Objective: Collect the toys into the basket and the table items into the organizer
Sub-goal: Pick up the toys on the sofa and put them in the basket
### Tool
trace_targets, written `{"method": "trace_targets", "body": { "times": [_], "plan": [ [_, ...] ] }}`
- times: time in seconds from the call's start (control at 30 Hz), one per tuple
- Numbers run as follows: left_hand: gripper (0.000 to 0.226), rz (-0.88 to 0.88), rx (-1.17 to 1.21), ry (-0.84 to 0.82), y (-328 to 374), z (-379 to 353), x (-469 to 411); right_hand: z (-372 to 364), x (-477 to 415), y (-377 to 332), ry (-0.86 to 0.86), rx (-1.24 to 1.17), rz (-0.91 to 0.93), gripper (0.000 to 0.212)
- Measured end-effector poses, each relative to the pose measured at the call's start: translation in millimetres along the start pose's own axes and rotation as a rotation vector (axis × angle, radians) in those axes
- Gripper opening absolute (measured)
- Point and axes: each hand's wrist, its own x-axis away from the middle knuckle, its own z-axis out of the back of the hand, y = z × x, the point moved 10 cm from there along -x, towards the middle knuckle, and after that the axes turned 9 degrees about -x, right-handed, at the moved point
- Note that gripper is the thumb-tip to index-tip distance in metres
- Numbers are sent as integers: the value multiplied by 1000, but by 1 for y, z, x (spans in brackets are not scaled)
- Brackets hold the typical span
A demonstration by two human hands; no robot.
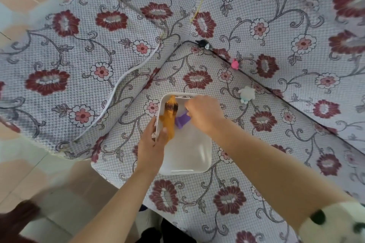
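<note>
A white rectangular basket [205, 156] rests on the sofa seat. Inside it lie an orange toy animal [170, 118] and a purple toy [182, 120]. My left hand [153, 144] grips the basket's left rim, fingers touching the orange toy. My right hand [205, 114] is over the basket, fingertips pinched on the purple toy. On the seat beyond lie a pale white-green plush toy [245, 93], a small pink toy [235, 64] and a black-and-grey toy [204, 44] in the sofa's corner crease.
The floral sofa cover [197, 81] fills most of the view, with the armrest at left and backrest at right. Tiled floor [29, 163] shows at left and a dark wooden object [17, 217] at bottom left.
</note>
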Motion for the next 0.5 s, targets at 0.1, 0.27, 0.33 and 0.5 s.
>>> {"method": "trace_targets", "body": {
  "times": [0.1,0.27,0.33,0.5],
  "plan": [
    [78,5,-16,-1,2,-9,-5,4,-3,10,15,17,-17,13],
    [66,1,-35,0,8,-24,-12,3,-6,21,5,43,-15,18],
    [57,12,-29,0,8,-29,-16,4,-4,27,26,54,-18,19],
    [76,-13,-22,-45,20,-50,-19,7,-1,62,64,-8,-112,19]
  ]
}}
